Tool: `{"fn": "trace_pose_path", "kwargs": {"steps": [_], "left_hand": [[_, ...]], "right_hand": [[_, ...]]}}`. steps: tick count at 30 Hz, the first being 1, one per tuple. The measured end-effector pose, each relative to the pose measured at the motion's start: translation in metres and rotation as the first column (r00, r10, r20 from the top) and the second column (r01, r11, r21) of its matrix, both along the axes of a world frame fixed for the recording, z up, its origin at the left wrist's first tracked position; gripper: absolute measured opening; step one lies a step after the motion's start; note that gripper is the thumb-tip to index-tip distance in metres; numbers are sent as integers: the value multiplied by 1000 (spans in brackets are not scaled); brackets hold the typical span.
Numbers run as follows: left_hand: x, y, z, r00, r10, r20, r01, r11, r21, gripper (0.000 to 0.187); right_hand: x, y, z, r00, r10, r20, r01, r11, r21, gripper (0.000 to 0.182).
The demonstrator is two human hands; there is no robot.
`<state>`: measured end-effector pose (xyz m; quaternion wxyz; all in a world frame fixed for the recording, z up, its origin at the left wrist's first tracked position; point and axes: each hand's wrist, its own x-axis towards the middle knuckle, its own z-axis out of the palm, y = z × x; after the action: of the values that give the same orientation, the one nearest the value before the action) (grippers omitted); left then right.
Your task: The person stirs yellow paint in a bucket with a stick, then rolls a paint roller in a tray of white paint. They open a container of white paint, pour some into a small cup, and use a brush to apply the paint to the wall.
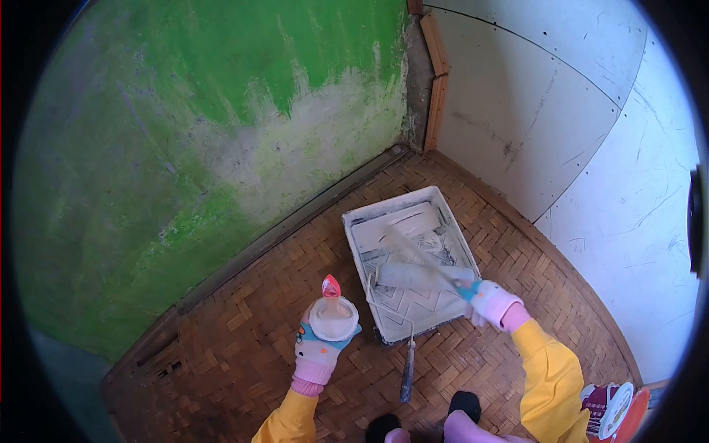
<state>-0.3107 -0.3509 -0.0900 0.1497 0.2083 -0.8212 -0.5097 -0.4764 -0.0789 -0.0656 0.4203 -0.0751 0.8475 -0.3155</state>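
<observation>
My left hand (319,351), in a patterned glove, holds a small round cup (334,319) of pale paint with a red-tipped piece (331,286) at its rim. My right hand (493,303), also gloved, grips a thin stick (421,255), blurred, that reaches over the white paint tray (357,258). A pale paint roller (417,277) lies across the tray, and its dark handle (408,373) rests over the near edge. Light paint coats the ridged tray bottom.
Woven matting (244,354) covers the floor. A green, patchy wall (221,111) stands at the left, white panels (532,111) at the right, with wooden strips (436,96) in the corner. Containers (609,410) stand at the lower right, and two dark-shod feet (464,404) at the bottom.
</observation>
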Motion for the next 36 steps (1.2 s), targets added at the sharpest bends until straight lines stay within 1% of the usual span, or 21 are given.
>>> {"fn": "trace_pose_path", "kwargs": {"steps": [1,2,3,5,6,8,10,13,16,18,20,22,25,26,28,30,32,33,34,35,36], "left_hand": [[0,1,1,1000,0,3,0,1000,-1,60],[1,2,2,1000,14,5,-14,999,-52,55],[2,1,4,1000,29,6,-28,994,-104,50],[4,-2,6,1000,21,5,-20,994,-108,50],[6,-2,7,1000,9,7,-9,994,-109,51],[7,-4,8,1000,5,8,-4,994,-105,51],[6,-3,5,1000,-5,10,6,995,-101,51],[5,-2,0,1000,21,-10,-21,999,-46,57],[4,-1,-3,998,33,-45,-31,998,49,56],[7,-5,-8,999,31,-16,-33,989,-144,52],[10,-6,-3,999,29,-24,-31,994,-107,52],[11,-7,-3,999,35,-33,-37,997,-64,52],[9,-8,-2,1000,15,-2,-15,996,-84,57],[8,-7,-2,1000,5,4,-5,996,-91,57],[4,-6,-7,1000,-9,6,10,995,-96,57],[4,-6,-15,1000,28,-3,-28,985,-170,56],[1,-5,-7,1000,5,8,-3,982,-188,56],[1,-5,-5,1000,-13,22,17,980,-200,55],[2,-6,-6,1000,-7,23,12,980,-199,55],[2,-6,-9,1000,-9,-3,8,996,-88,54],[2,-6,-12,999,-8,-31,9,1000,23,52]], "right_hand": [[-1,-1,-4,996,86,-3,-86,996,16,42],[-3,1,-5,996,86,-1,-86,996,11,42],[-6,8,-5,1000,-8,3,8,1000,-19,42],[-14,19,-4,982,-188,9,189,980,-70,41],[-15,21,-4,983,-181,9,181,981,-65,41],[-17,22,-5,957,-291,0,290,955,-62,41],[-15,5,0,968,-250,-4,250,968,-6,40],[-16,-17,2,996,74,43,-75,997,17,44],[-16,-29,21,988,149,29,-150,988,30,44],[-21,-20,31,992,129,-1,-129,988,80,43],[-25,-1,38,993,112,-35,-106,985,135,42],[-30,16,44,992,3,-125,24,977,214,41],[-23,17,33,983,90,-162,-52,973,224,41],[-12,9,33,992,35,-121,-11,982,187,41],[-9,0,17,978,184,-101,-163,969,187,41],[-5,2,30,987,138,-78,-123,977,172,41],[-7,4,40,993,100,-59,-90,984,156,42],[-13,12,43,983,125,-133,-94,971,220,42],[-17,20,43,967,154,-201,-93,954,284,42],[-20,27,32,919,219,-327,-98,932,348,44],[-18,26,24,919,223,-326,-102,931,349,44]]}}
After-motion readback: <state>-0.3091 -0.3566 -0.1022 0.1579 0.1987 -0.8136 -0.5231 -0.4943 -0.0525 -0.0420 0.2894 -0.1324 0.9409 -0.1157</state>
